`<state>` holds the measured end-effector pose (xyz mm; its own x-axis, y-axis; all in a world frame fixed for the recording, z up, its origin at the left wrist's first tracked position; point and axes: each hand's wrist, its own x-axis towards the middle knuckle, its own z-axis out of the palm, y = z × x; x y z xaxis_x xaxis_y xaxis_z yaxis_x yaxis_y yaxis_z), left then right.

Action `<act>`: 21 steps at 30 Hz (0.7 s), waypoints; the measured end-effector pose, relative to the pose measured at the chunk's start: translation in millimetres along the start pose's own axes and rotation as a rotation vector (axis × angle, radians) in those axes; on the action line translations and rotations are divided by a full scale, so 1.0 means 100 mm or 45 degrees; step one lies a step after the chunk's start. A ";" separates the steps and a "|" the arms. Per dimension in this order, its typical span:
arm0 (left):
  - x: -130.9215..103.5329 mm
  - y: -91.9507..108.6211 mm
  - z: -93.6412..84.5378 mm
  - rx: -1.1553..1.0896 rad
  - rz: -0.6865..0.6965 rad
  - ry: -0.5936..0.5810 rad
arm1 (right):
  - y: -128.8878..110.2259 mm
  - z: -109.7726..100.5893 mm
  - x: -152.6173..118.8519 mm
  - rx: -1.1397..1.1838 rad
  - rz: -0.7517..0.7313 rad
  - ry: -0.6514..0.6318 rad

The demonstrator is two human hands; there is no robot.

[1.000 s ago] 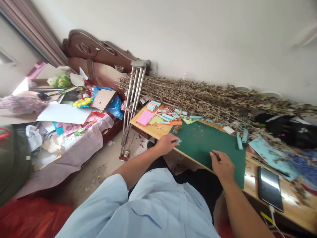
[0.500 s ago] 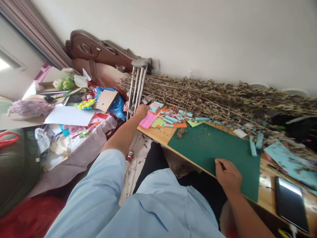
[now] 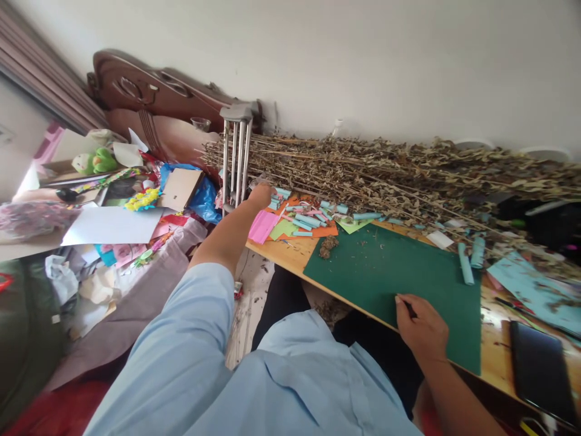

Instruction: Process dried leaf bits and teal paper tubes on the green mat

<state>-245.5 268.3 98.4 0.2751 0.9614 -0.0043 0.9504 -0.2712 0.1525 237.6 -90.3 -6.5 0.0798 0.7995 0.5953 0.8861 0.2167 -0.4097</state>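
Observation:
My left hand (image 3: pixel 261 195) reaches to the far left end of the table, beside the metal crutch (image 3: pixel 236 154) and the blue paper rolls (image 3: pixel 276 200). Its fingers are mostly hidden behind the hand, so whether they grip anything is unclear. A pink paper sheet (image 3: pixel 260 226) lies just in front of it. My right hand (image 3: pixel 423 327) rests at the near edge of the green mat (image 3: pixel 358 275), fingers curled in with the thumb against them. A dark spot shows in the curl; I cannot make out what it is. On the mat's left corner sits a brown clump of dried leaves (image 3: pixel 328 245).
Dried leafy stalks (image 3: pixel 363 163) run along the wall behind the mat. More blue rolls (image 3: pixel 465 263) and a phone (image 3: pixel 542 369) lie at the right. On the left, a bed holds white paper (image 3: pixel 113 226), a green plush toy (image 3: pixel 104 160) and other clutter.
The view has turned slightly, shifting the left-side things further left. My left hand has moved a little up and left near the crutch. My right hand stays at the mat's edge.

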 end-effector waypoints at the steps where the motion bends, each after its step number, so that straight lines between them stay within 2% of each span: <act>1: 0.01 -0.02 0.01 0.044 0.014 -0.026 | 0.00 0.00 0.00 -0.006 -0.002 0.006; 4: 0.02 -0.05 0.04 0.104 0.016 -0.050 | 0.00 0.00 0.00 -0.018 -0.010 0.015; 8: -0.05 -0.10 0.04 0.012 -0.041 0.057 | 0.00 0.01 0.00 -0.003 -0.016 0.021; 13: -0.20 -0.14 0.01 -0.060 -0.184 0.066 | -0.01 0.03 0.02 0.012 -0.033 0.049; 21: -0.23 -0.05 0.02 -0.237 -0.271 0.029 | -0.01 0.07 0.01 0.035 -0.005 0.090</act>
<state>-255.9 247.9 95.5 0.0667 0.9972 -0.0342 0.9428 -0.0518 0.3292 233.2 -85.5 -9.9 0.1091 0.7572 0.6440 0.8738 0.2359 -0.4253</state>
